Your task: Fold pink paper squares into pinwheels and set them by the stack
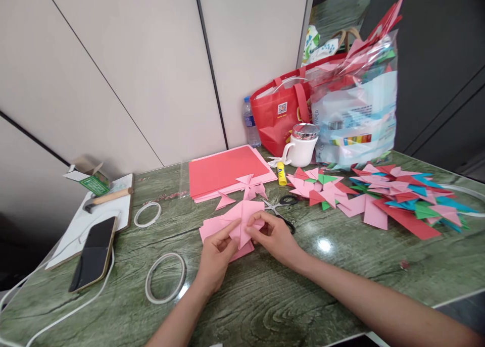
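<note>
Both my hands pinch a pink sheet of paper (242, 220) that is partly folded, held just above a small stack of pink sheets (212, 228) on the green table (288, 296). My left hand (217, 253) grips the paper's lower left side with thumb and fingers closed. On the right edge, my right hand (273, 234) pinches a fold. Black-handled scissors (285, 209) lie just behind my right hand. A few small folded pink pieces (248, 188) rest beyond the paper.
A stack of red and pink sheets (226, 171), a yellow glue stick (281, 174), a white mug (302, 147), a red bag (278, 112) and a plastic bag of paper (356, 109) stand behind. Folded coloured pieces (386, 198) spread right. Tape rings (165, 277), a phone (94, 253) and a hammer (108, 198) lie left.
</note>
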Motion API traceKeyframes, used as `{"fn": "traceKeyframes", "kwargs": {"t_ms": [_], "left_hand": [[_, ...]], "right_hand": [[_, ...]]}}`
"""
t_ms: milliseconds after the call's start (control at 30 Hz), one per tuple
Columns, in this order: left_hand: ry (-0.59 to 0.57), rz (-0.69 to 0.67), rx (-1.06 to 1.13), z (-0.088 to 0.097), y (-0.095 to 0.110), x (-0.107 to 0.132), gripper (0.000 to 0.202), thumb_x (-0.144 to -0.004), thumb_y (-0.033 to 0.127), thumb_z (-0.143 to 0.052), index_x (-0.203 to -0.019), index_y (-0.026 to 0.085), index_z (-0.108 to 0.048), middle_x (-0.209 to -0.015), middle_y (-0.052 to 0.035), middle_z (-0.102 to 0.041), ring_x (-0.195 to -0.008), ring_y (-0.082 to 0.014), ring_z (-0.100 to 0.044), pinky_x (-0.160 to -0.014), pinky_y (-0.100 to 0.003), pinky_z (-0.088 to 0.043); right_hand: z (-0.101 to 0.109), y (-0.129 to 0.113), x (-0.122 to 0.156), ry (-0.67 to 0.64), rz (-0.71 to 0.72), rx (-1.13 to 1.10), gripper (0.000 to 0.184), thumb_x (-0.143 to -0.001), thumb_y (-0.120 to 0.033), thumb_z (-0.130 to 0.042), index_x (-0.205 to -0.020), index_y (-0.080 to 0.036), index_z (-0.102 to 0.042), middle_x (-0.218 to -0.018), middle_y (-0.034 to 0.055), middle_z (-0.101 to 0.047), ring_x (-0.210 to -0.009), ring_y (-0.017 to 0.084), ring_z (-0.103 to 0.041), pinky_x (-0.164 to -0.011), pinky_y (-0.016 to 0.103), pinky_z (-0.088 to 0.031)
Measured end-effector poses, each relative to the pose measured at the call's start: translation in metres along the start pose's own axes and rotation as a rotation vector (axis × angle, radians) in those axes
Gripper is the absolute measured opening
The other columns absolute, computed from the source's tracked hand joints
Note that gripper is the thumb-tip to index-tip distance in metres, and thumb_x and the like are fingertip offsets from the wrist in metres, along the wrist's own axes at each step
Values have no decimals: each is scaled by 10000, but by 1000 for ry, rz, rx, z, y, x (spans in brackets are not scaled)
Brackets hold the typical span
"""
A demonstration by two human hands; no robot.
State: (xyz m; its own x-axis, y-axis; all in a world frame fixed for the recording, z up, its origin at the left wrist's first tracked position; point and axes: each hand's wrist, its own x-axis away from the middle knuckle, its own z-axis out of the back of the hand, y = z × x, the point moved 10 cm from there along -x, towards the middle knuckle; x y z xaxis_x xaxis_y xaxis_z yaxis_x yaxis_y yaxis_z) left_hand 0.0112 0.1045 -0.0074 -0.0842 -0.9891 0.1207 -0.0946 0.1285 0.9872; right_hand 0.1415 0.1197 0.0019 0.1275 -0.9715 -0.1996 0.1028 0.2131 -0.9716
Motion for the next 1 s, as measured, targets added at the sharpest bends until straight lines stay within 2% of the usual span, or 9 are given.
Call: {"fn": "traceKeyframes", "kwargs": {"t_ms": [100,200,267,367,433,533,633,800,1000], "left_hand": [[-7,21,47,0,-4,0,444,-651,300,-696,-1073,165,-658,-539,36,-486,-514,-73,-353,-509,-199,-310],[-14,29,64,-2,-5,0,455,-594,241,-748,-1038,176,-677,-566,28,-553,-540,-84,-431,-555,-211,-373],[-34,41,79,-5,-5,0,492,-557,193,-770,-1039,184,-675,-649,6,-618,-609,-107,-507,-606,-225,-410],[-66,28,91,-9,-5,0,473,-574,180,-759,-1039,189,-674,-758,-21,-655,-704,-136,-555,-657,-245,-429],[-70,6,65,-9,-4,0,437,-591,188,-748,-1023,184,-683,-692,-6,-629,-645,-120,-532,-615,-231,-415],[-34,-15,8,-4,-4,0,394,-599,212,-741,-988,171,-698,-529,38,-509,-510,-79,-417,-513,-202,-345],[-13,-26,-32,0,-5,0,367,-597,230,-741,-957,164,-712,-485,55,-417,-478,-63,-324,-476,-194,-274],[-47,-24,-71,-2,-9,-1,399,-624,244,-723,-1016,182,-690,-520,40,-460,-524,-84,-364,-524,-208,-316],[-19,-8,-28,-1,-9,-1,373,-599,243,-738,-967,195,-710,-566,24,-516,-545,-85,-389,-526,-201,-328]], "right_hand": [[0,1,0,5,5,2,72,-745,-253,-588,-733,-196,-545,-606,-34,-519,-516,114,-510,-489,215,-394],[1,1,-1,15,13,2,80,-741,-259,-591,-724,-194,-549,-626,-26,-536,-521,113,-510,-489,212,-400],[1,0,-1,15,17,3,80,-741,-259,-591,-723,-192,-552,-632,-24,-541,-522,111,-510,-490,210,-402],[0,0,-1,2,11,-19,79,-741,-261,-593,-734,-191,-558,-650,-20,-548,-517,107,-515,-486,208,-408],[-3,2,-1,-23,-16,-81,96,-741,-277,-597,-745,-190,-557,-650,-20,-554,-500,104,-520,-480,210,-419],[-7,6,-2,-57,-71,-177,145,-728,-319,-613,-747,-188,-554,-637,-25,-556,-469,99,-521,-467,216,-439],[-7,8,-3,-50,-92,-195,179,-707,-343,-636,-743,-184,-562,-620,-29,-552,-465,99,-523,-457,214,-443],[-5,7,-3,-37,-50,-145,153,-720,-324,-627,-752,-186,-570,-640,-20,-558,-512,109,-537,-486,214,-440],[-2,-1,-1,-22,23,-63,100,-752,-280,-605,-801,-196,-583,-733,-4,-580,-625,127,-549,-572,227,-450]]}}
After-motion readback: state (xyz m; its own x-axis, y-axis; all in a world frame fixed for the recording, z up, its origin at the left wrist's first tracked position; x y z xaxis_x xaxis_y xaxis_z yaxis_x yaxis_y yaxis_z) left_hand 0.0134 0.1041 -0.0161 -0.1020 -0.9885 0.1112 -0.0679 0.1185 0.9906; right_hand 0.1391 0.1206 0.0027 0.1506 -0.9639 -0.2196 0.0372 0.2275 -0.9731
